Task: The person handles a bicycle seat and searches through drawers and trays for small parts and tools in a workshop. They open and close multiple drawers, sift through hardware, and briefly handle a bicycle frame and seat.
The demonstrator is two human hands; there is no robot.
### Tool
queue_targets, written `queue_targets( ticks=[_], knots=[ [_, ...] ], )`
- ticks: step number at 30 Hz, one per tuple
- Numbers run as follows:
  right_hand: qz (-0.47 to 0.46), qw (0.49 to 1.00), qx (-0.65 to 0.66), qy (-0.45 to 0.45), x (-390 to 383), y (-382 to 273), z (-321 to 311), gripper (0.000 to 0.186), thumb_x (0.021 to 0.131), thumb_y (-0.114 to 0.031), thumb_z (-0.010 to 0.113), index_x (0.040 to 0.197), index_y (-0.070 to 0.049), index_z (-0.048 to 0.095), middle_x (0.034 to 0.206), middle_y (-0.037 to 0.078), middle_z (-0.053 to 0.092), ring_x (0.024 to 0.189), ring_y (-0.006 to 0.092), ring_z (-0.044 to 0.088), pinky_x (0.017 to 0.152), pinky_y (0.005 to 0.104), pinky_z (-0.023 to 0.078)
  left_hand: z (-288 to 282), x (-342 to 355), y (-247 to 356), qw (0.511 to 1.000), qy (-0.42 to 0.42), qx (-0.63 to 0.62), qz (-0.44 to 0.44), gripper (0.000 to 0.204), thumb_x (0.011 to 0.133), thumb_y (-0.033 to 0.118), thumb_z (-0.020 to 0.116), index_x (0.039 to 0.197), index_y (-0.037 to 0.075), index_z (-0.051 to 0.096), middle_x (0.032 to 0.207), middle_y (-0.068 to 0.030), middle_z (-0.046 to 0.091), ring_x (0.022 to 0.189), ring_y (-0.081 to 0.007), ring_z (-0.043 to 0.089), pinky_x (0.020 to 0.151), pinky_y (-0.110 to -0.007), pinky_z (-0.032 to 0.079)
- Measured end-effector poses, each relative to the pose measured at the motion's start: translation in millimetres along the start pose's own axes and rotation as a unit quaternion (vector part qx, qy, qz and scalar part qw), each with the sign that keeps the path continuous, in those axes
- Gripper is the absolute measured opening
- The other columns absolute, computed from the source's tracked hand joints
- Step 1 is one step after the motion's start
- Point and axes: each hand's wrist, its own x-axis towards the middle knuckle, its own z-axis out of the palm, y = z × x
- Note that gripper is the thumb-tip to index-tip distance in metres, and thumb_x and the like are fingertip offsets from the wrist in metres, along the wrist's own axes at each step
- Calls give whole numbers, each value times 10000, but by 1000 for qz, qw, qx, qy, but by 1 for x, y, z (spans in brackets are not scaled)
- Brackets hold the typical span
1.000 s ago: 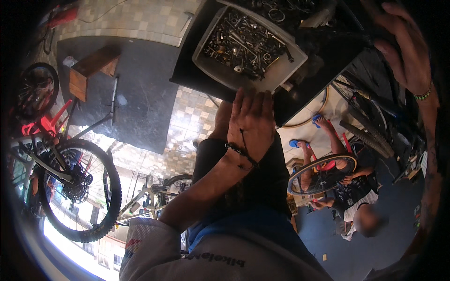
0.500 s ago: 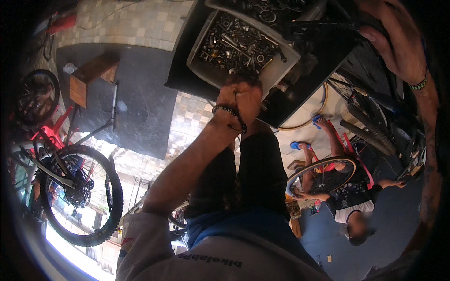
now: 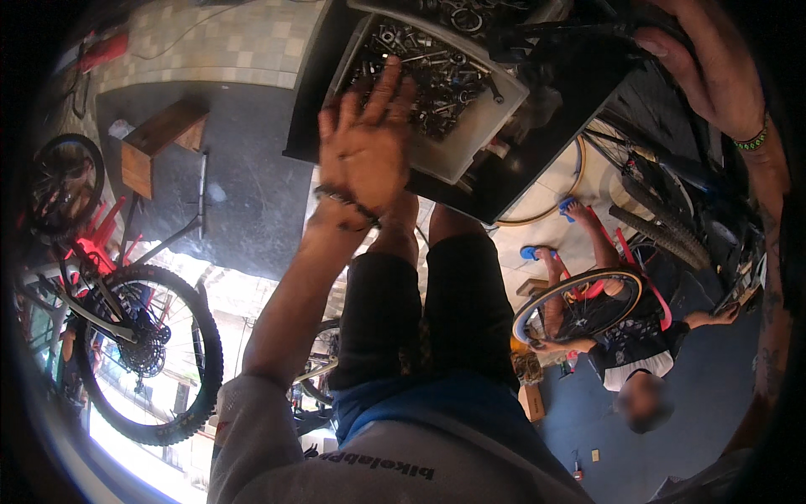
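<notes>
A grey translucent plastic bin (image 3: 464,155) holds a heap of bolts, nuts and small metal parts (image 3: 437,92). My left hand (image 3: 367,143) is over the bin's near left side, fingers spread, with nothing visible in it. Its fingertips overlap the loose hardware; whether they touch it I cannot tell. Near the bin's right wall lies a dark, slim metal piece with a round end (image 3: 496,89). My right hand (image 3: 718,71) is at the upper right, beside dark bicycle-like parts. Its thumb shows, but the other fingers are mostly out of sight.
The bin sits in a black drawer or tray (image 3: 304,134). To the left are a bicycle's rear wheel (image 3: 210,336) and a wooden bench (image 3: 138,164). On the right, a seated person (image 3: 638,353) holds a tan-edged wheel (image 3: 527,312); tyres (image 3: 659,231) lie beyond.
My left hand has moved left from the bin's near edge and opened from a closed shape to spread fingers. The right hand has hardly moved. The seated person's wheel has tilted slightly.
</notes>
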Motion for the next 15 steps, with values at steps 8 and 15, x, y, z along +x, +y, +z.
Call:
queue_targets(
  ticks=[8, 15],
  knots=[
    [-13, 1000, -2, 0, 8, 3, 0, 433, 993, -411, 696, 967, 20, 676, 776, 111, 685, 685, 326, 659, 963, 441, 491, -37, -59, -20, 920, 146, -329, -154, 287, 937, -51, 545, 1137, 23, 737, 1047, -156, 747, 924, -287, 744, 807, -367, 579],
    [-26, 1000, 11, 10, 10, 13, 13, 433, 994, -412, 695, 965, 19, 676, 771, 110, 683, 683, 324, 658, 963, 440, 491, 2, -116, 6, 889, 112, -389, -213, 209, 973, -57, 528, 1040, -1, 718, 950, -105, 735, 763, -156, 699, 683, -294, 560]
  ],
)
